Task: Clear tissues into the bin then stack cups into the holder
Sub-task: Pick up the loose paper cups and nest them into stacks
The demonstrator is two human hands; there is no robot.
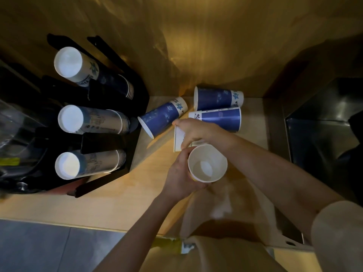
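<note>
Left hand wrapped around an upright white cup, mouth open to camera. Right hand just beyond it, fingers closed on a white cup lying on its side on the worktop. 3 blue cups lie beyond the right hand. Black holder, left of both hands, carries 3 stacks.

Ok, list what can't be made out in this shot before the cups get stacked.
- Head view: white cup lying on the counter, mostly covered by the right hand; its print is unreadable.
- Upright cup: its outside is hidden by the left hand and the steep angle.
- Black holder: its left part is dark and cut off.
- Bin, tissues: not in view.
</note>
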